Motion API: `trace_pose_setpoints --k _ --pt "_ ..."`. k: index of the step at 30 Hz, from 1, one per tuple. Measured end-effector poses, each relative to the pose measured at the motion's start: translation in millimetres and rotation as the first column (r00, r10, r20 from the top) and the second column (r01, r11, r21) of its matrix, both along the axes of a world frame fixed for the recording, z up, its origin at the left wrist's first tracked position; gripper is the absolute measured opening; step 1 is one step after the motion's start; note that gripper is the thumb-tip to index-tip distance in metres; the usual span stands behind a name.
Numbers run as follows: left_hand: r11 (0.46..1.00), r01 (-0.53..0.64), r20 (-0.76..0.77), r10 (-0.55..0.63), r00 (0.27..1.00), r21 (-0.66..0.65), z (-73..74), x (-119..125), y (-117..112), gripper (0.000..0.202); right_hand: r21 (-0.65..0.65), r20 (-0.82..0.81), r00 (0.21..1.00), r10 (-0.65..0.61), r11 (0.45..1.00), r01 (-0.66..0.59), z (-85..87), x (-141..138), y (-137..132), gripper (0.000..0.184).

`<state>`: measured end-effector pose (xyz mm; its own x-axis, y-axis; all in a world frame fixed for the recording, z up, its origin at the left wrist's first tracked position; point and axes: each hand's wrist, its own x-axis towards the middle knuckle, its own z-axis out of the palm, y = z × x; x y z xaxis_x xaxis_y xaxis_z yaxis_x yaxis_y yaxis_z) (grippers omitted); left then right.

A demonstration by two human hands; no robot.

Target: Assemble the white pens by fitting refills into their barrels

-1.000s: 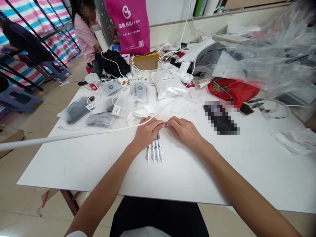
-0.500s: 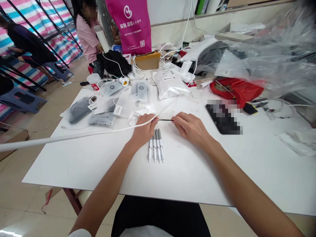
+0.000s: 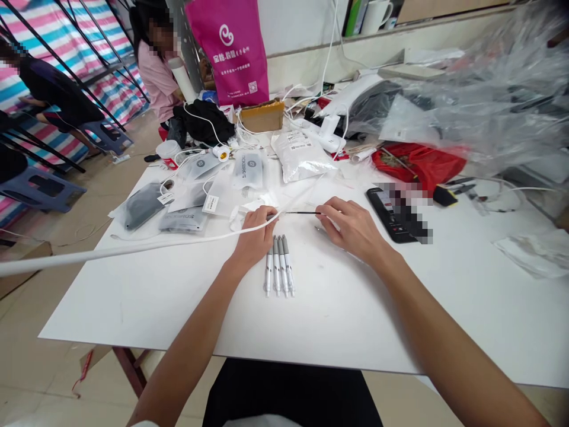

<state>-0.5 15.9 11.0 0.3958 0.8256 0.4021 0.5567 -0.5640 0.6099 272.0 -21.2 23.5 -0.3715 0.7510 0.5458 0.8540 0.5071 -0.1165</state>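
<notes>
Several white-and-grey pens [image 3: 278, 265] lie side by side on the white table [image 3: 311, 314] in front of me. Just beyond their tips, my left hand [image 3: 255, 234] and my right hand [image 3: 351, 228] each pinch one end of a thin black strand, a tie or rubber band [image 3: 303, 212], stretched level between them. Both hands rest low on the table, fingers closed. A white cable [image 3: 133, 249] runs from the left edge under my left hand.
Packaged items in clear and white bags [image 3: 249, 169] lie behind the hands. A dark phone [image 3: 391, 213] sits to the right, a red bag [image 3: 418, 163] and crumpled clear plastic [image 3: 489, 107] beyond. A magenta bag [image 3: 231, 50] stands at the back. Two people sit at far left.
My hands met over the pen tips, then drew apart sideways, and the black strand is now stretched longer between them. The pens have stayed put.
</notes>
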Motion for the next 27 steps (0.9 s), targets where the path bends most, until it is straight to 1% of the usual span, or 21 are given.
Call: trace_pose_setpoints --k 7,11,14,19,21,24,27 --pt "1.0 -0.001 -0.008 0.001 1.0 -0.02 0.7 0 0 0.018 0.034 0.014 1.0 0.017 0.999 -0.017 -4.6 0 1 0.02" --pt "0.998 0.065 -0.05 -0.063 0.997 0.025 -0.6 1 0 0.024 0.034 0.029 0.999 0.028 0.999 -0.029 -6.0 -2 1 0.018" --pt "0.989 0.123 -0.084 -0.117 0.99 0.078 1.9 2 -2 0.03 0.046 0.023 0.999 0.048 0.998 -0.049 -5.8 -5 1 0.015" --pt "0.985 0.169 -0.137 -0.163 0.977 0.03 10.5 4 -8 0.038 0.07 0.018 0.997 0.078 0.994 -0.079 -4.9 -9 -1 0.014" --pt "0.987 0.162 -0.128 -0.158 0.979 0.022 11.5 6 -10 0.034 0.066 0.025 0.996 0.088 0.994 -0.09 -4.8 -10 -1 0.014" --pt "0.99 0.128 -0.123 -0.12 0.985 0.053 10.7 8 -9 0.027 0.055 0.037 0.993 0.11 0.992 -0.112 -5.2 -11 -2 0.014" --pt "0.993 0.084 -0.139 -0.071 0.988 0.087 10.5 9 -7 0.026 0.064 0.039 0.993 0.112 0.991 -0.115 -5.2 -9 -1 0.013"
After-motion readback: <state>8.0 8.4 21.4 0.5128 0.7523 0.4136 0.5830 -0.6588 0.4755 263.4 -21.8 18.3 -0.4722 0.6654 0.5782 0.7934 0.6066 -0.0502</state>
